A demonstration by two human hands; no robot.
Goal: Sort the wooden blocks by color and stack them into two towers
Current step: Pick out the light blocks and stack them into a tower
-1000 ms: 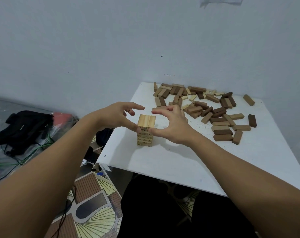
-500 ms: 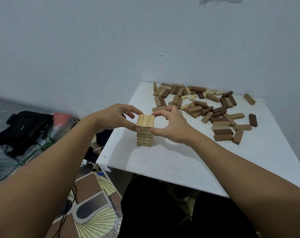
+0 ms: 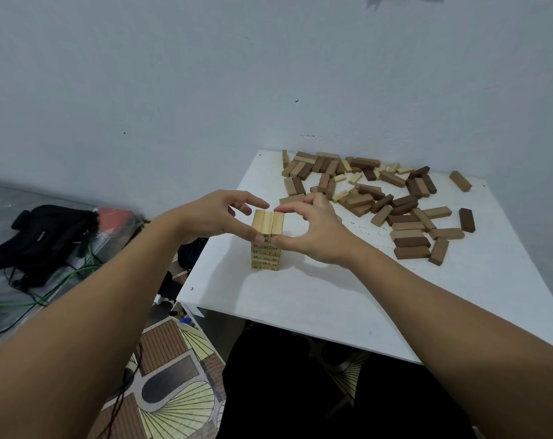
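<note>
A: Tower (image 3: 266,240) of pale blocks, standing on the white table (image 3: 300,299) near its left edge, closer to the near edge than the loose pile is.

B: And the hands?

A: One on each side. The left hand (image 3: 216,215) has its thumb against the near left corner just under the top layer, its fingers arched over the far side. The right hand (image 3: 314,231) mirrors it, thumb on the near right corner, forefinger curled onto the far right end of the top layer. Both pinch the stack; neither holds a loose block.

B: Anything written on it?

A: Small dark numbers are printed on the block ends facing the camera, too small to read with confidence.

B: Farther back?

A: The loose blocks (image 3: 379,198), light, mid-brown and dark brown mixed, are scattered from the far edge toward the far right corner, well apart from the tower.
</note>
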